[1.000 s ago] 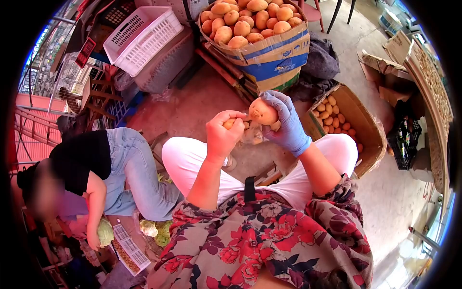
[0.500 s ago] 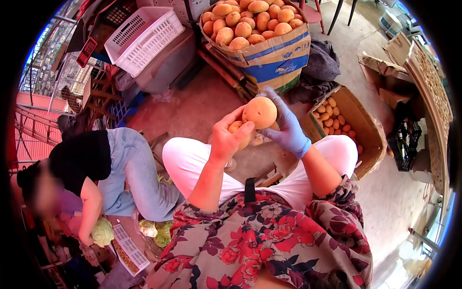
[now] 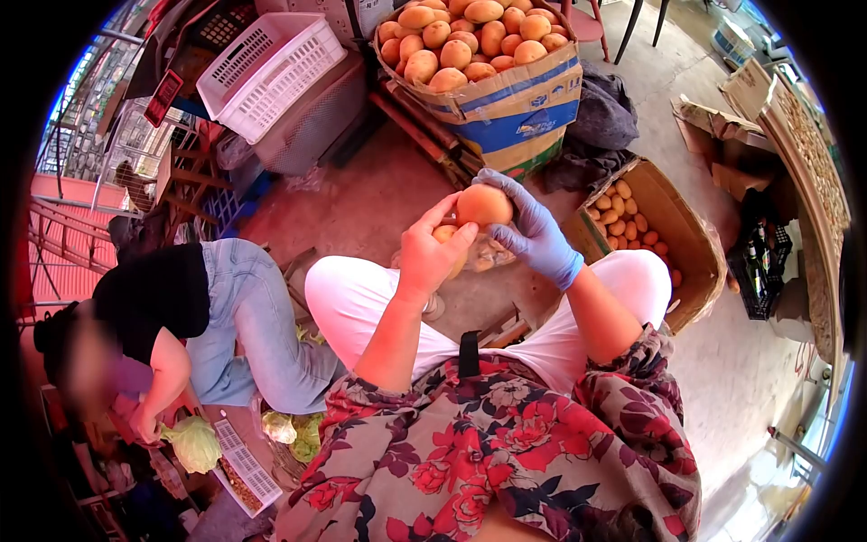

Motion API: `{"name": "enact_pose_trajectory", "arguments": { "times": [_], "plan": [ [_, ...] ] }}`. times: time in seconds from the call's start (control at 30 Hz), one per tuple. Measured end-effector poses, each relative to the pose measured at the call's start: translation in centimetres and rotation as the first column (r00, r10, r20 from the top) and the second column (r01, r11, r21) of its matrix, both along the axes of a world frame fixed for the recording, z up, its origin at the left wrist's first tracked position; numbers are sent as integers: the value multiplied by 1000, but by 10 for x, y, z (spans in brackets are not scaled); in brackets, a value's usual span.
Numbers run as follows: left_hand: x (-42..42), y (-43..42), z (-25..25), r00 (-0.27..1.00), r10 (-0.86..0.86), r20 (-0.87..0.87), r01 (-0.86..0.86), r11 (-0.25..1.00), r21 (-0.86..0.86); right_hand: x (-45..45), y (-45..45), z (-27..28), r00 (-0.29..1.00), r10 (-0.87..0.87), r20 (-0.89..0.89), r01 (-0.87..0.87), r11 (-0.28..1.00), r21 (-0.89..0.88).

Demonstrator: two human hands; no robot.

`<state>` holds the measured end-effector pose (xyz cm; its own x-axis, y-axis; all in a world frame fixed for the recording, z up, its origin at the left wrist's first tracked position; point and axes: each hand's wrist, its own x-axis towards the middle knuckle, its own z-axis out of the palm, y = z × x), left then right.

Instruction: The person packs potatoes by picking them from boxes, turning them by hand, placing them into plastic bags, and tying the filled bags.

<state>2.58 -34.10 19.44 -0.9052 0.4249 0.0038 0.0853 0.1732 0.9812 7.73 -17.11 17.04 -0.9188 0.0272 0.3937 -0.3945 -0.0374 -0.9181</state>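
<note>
Between my hands, above my lap, is a round, orange-tinted potato. My bare left hand curls around its left side, and a second potato shows partly behind those fingers. In a blue glove, my right hand wraps the first potato from the right, fingers over the far side and thumb below. Beyond my hands stands a tall cardboard box heaped with potatoes. A lower, open carton by my right knee contains smaller potatoes.
White plastic crate sits on a grey bin at the far left. To my left, a person bends over, one hand near a cabbage. A black crate with bottles stands at the right.
The potato in my hands has turned and come slightly lower. My gloved fingers now wrap further over it. At the left, the person's hand has shifted up from the cabbage.
</note>
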Motion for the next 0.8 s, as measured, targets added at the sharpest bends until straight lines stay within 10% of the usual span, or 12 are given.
{"name": "enact_pose_trajectory", "arguments": {
  "times": [0.23, 0.37, 0.47, 0.6, 0.8],
  "plan": [
    [3, 2, 6, 993, 5, -118, -14, 997, -78, 2, -6, 4, 975, -113, -189, 172, 929, 327],
    [-9, -7, -15, 961, -19, 277, -60, 960, 273, 3, -10, 6, 994, -101, 29, 104, 988, -114],
    [-23, -16, -17, 614, -297, 731, -439, 641, 629, -1, 3, 6, 971, 2, 238, 109, 885, -453],
    [-26, -26, -16, 462, -639, 615, -395, 473, 788, -4, 10, 10, 949, 207, 238, 51, 644, -763],
    [-24, -18, -24, 521, -531, 668, -363, 571, 737, -7, 16, -7, 885, 401, 239, -22, 547, -837]
  ]
}}
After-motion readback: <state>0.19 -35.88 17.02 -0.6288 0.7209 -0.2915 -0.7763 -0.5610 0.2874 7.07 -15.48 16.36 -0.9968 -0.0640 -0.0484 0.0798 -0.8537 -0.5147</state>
